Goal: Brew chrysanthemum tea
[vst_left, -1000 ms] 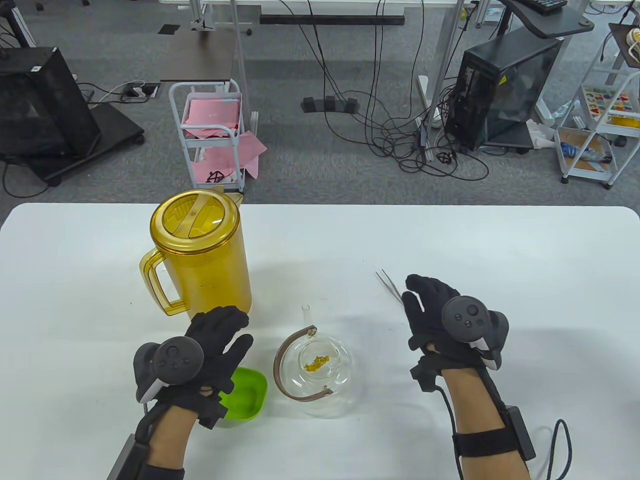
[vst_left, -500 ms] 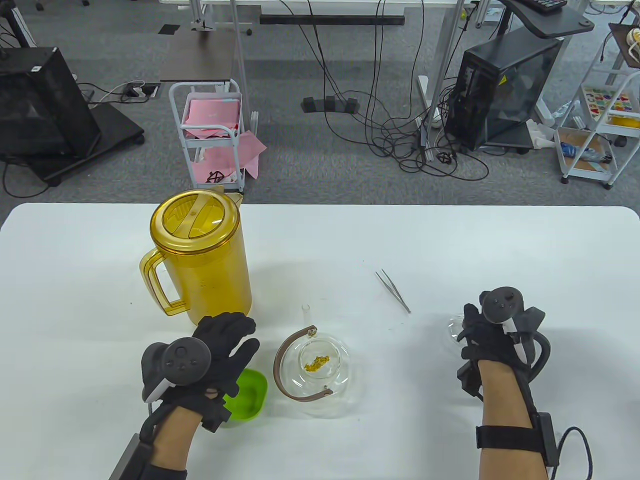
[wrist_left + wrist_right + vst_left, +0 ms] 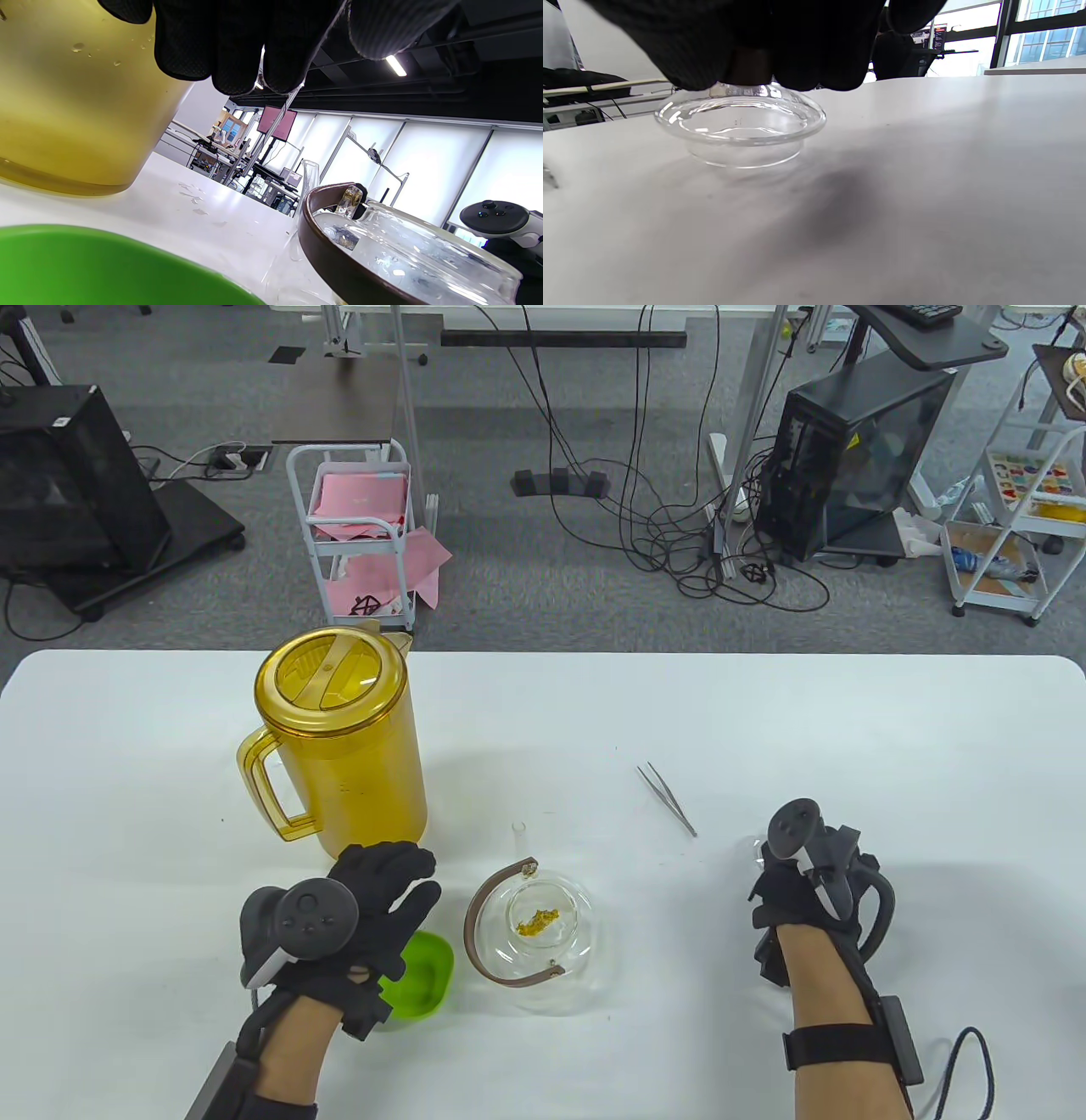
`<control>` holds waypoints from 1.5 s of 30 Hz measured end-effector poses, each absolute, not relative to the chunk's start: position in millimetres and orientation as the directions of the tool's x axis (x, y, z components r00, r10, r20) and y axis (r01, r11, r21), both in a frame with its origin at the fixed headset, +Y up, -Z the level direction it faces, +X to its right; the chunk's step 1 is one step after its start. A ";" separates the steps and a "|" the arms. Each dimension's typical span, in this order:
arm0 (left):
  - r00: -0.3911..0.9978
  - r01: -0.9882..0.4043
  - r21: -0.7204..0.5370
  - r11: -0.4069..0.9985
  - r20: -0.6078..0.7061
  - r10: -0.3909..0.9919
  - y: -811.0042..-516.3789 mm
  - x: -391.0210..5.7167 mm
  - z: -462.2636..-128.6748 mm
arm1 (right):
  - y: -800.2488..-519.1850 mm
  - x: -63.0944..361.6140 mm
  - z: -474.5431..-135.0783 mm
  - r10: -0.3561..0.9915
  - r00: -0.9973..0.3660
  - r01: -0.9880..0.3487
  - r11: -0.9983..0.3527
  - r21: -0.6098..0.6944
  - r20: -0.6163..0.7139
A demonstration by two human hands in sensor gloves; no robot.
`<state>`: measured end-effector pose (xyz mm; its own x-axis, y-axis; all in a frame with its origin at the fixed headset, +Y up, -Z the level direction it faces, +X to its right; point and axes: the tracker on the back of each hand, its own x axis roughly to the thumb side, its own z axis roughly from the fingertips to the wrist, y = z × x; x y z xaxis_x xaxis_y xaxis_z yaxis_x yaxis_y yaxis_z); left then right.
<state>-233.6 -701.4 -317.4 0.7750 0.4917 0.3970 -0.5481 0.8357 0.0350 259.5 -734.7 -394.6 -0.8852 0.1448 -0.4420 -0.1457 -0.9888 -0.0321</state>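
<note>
White surface (image 3: 764, 712), rounded corners, matte; a few water drops near the amber pitcher (image 3: 344, 734), which stands lidded at left rear. Glass teapot (image 3: 543, 933) sits near the front centre, lid off, brown handle folded to its left, yellow chrysanthemum (image 3: 539, 920) inside. Green bowl (image 3: 420, 976) is just left of the teapot, partly under the left hand (image 3: 373, 908), which hovers with fingers loosely extended, holding nothing. Tweezers (image 3: 668, 797) lie bare on the surface right of centre. Right hand (image 3: 797, 891) has its fingers curled down around the knob of the glass lid (image 3: 740, 123), which rests on the surface. Beyond: grey carpet, tangled black cables, a white cart (image 3: 361, 534) with pink sheets, a black computer tower (image 3: 857, 462).
</note>
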 end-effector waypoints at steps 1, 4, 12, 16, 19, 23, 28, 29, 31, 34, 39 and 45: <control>0.775 -0.548 0.035 0.836 0.396 0.492 -701.3 -233.4 -317.5 | -731.0 255.9 -393.8 0.154 -0.893 -0.142 -0.988 -0.062 -0.423; 0.775 -0.551 0.037 0.834 0.394 0.495 -701.0 -233.3 -317.7 | -716.7 241.6 -389.7 0.192 -0.919 -0.149 -0.978 -0.147 -0.344; 0.779 -0.539 0.024 0.842 0.395 0.487 -701.6 -231.3 -317.9 | -690.6 203.3 -373.9 0.364 -0.925 -0.316 -0.899 -0.304 -0.113; 0.781 -0.534 0.018 0.845 0.395 0.485 -701.6 -230.9 -318.0 | -682.3 181.1 -363.7 0.485 -0.875 -0.457 -0.814 -0.360 0.014; 0.782 -0.530 0.012 0.848 0.394 0.483 -701.8 -230.5 -317.8 | -678.0 166.0 -356.6 0.494 -0.864 -0.493 -0.793 -0.359 0.095; 0.782 -0.529 0.011 0.849 0.395 0.482 -701.7 -230.1 -317.8 | -673.0 147.5 -347.5 0.482 -0.858 -0.514 -0.786 -0.343 0.179; 0.783 -0.528 0.011 0.849 0.392 0.482 -701.8 -230.3 -318.1 | -666.9 122.4 -332.8 0.447 -0.851 -0.519 -0.796 -0.312 0.275; 0.784 -0.527 0.010 0.850 0.391 0.482 -701.8 -230.2 -318.1 | -666.5 116.2 -329.4 0.439 -0.847 -0.521 -0.795 -0.309 0.299; 0.785 -0.526 0.009 0.850 0.390 0.482 -701.8 -230.3 -318.1 | -666.7 106.1 -323.9 0.424 -0.842 -0.521 -0.800 -0.298 0.334; 0.786 -0.525 0.007 0.851 0.388 0.482 -701.7 -230.5 -317.9 | -669.0 90.8 -316.7 0.398 -0.838 -0.511 -0.813 -0.279 0.374; 0.786 -0.525 0.006 0.851 0.386 0.483 -701.5 -230.9 -318.1 | -675.7 77.1 -311.8 0.371 -0.835 -0.493 -0.831 -0.257 0.406; 0.787 -0.524 0.003 0.852 0.386 0.482 -701.5 -230.8 -318.3 | -679.8 70.3 -310.1 0.337 -0.848 -0.461 -0.849 -0.257 0.409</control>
